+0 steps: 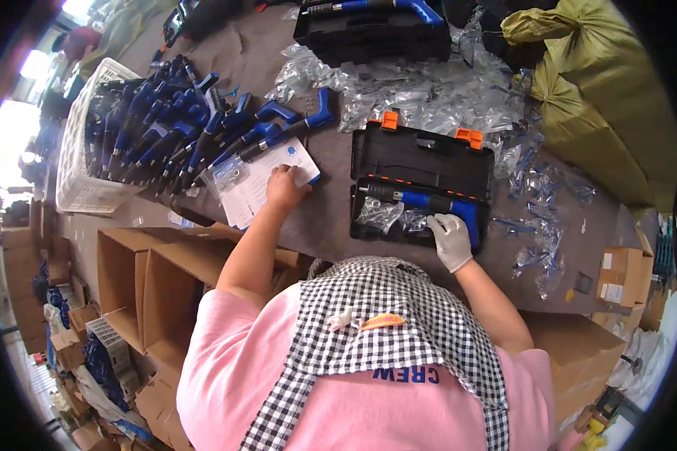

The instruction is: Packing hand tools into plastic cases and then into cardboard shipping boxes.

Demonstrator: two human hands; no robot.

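My bare left hand (284, 189) is on a stack of printed leaflets (257, 188), its fingers bent at the right edge of the top sheet. A small clear bag (229, 174) with parts in it lies on the stack's upper left. My right hand (453, 242), in a pale glove, rests inside an open black plastic case (421, 154) with orange latches, its fingers stretched over a small clear bag (416, 220). Beside it in the case is another clear bag (380, 214). A blue-and-black pistol-grip tool (429, 201) lies across the case, its handle at the right.
Several similar tools (173, 128) pile over a white plastic crate (71, 165) at the left. Clear bags (406, 94) cover the far table, with another black case (372, 34) behind. Yellow-green sacks (602, 98) stand far right. Cardboard boxes (169, 278) sit below the table's near edge.
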